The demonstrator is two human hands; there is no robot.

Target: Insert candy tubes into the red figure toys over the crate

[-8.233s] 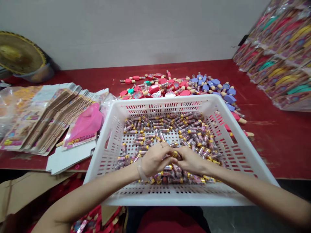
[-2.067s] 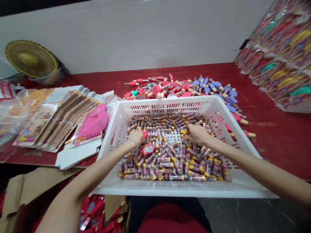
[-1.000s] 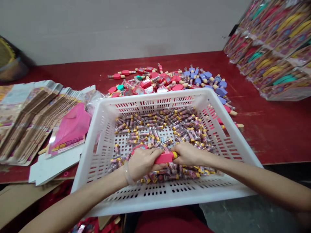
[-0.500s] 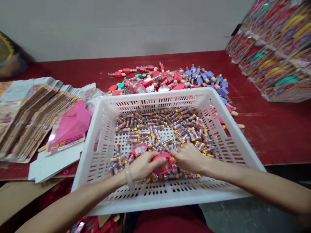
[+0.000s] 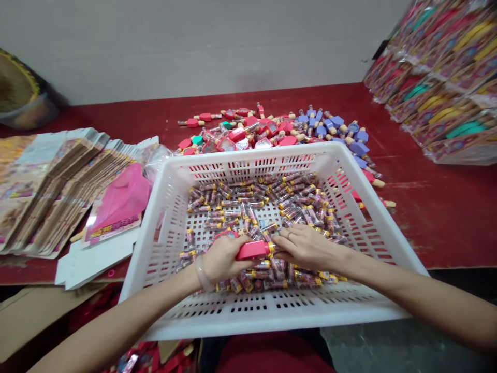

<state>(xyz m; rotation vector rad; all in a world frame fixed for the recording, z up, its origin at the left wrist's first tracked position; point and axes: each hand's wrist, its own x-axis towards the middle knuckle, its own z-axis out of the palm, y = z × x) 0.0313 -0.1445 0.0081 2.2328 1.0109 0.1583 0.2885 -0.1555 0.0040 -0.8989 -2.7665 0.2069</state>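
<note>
Fitting together, it seems, over the basket's [image 5: 272, 322] near half: left hand [image 5: 222, 260] clamped round a red case [image 5: 251, 250], right hand [image 5: 310, 247] pinching a yellow-ended tube [image 5: 272, 247] against it; pushing needs straight alignment.

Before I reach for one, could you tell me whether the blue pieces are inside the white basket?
No, the blue pieces lie on the red table, beyond the basket's far rim.
</note>
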